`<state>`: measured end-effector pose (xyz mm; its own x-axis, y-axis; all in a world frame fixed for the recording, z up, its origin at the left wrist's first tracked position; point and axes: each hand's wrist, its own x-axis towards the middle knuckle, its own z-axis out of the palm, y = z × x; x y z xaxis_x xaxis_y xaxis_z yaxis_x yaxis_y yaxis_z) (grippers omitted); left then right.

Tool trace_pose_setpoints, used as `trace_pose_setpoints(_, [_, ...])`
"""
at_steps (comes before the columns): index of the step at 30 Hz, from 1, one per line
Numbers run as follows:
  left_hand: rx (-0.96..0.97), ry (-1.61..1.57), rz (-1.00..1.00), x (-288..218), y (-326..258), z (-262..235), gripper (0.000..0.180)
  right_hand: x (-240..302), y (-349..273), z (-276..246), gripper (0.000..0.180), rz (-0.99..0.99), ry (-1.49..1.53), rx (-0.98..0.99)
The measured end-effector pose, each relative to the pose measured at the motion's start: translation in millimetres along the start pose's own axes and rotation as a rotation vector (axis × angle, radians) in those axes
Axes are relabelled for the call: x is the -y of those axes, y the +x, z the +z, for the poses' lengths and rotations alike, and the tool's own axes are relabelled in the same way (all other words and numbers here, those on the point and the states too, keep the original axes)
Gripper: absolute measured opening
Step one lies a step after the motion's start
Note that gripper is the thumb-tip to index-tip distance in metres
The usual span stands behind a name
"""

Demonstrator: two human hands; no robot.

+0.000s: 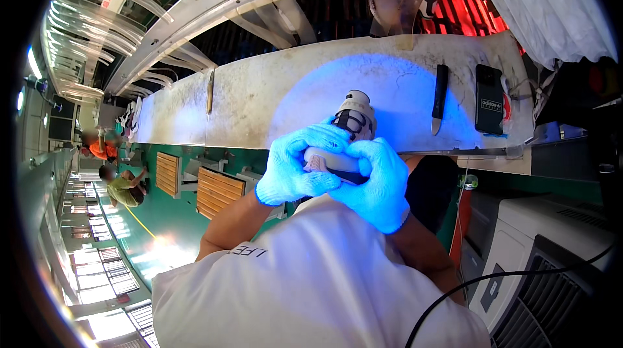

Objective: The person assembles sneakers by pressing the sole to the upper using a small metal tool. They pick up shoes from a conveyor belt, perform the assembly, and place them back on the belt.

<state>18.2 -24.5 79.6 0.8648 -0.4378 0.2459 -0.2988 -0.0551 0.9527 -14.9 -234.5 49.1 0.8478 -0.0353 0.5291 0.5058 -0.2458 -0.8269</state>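
Both my hands wear knitted gloves that look bright blue under the violet-blue light. Between them is a pale sneaker [361, 112] with dark lacing or straps, held just in front of my chest at the bench's near edge. My left hand [295, 165] wraps its left side, fingers over the upper and thumb underneath. On the opposite side my right hand [381, 182] is closed around it, its fingers meeting the left ones near the middle. Part of the sole edge shows between the gloves; the rest is covered by my fingers.
On the stained pale bench [250, 101] lie a black-handled knife [439, 98], a dark phone [488, 104] and a thin wooden-handled tool [209, 91]. Slatted wooden seats [217, 191] stand left, with people [126, 186] beyond. A grey machine [519, 263] and black cable are right.
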Motion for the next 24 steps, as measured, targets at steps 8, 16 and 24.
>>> trace_pose_setpoints(8, [0.010,0.032,-0.148,-19,1,-7,0.051,-8,-7,13,0.061,-0.031,-0.050,-0.002])
trace_pose_setpoints(16, [-0.017,0.033,-0.354,-40,-1,-15,0.048,-12,-11,33,0.070,-0.057,0.018,-0.053])
trace_pose_setpoints(24, [-0.066,-0.027,-0.397,-31,-5,-30,0.048,-27,-47,32,0.073,0.171,0.180,-0.003])
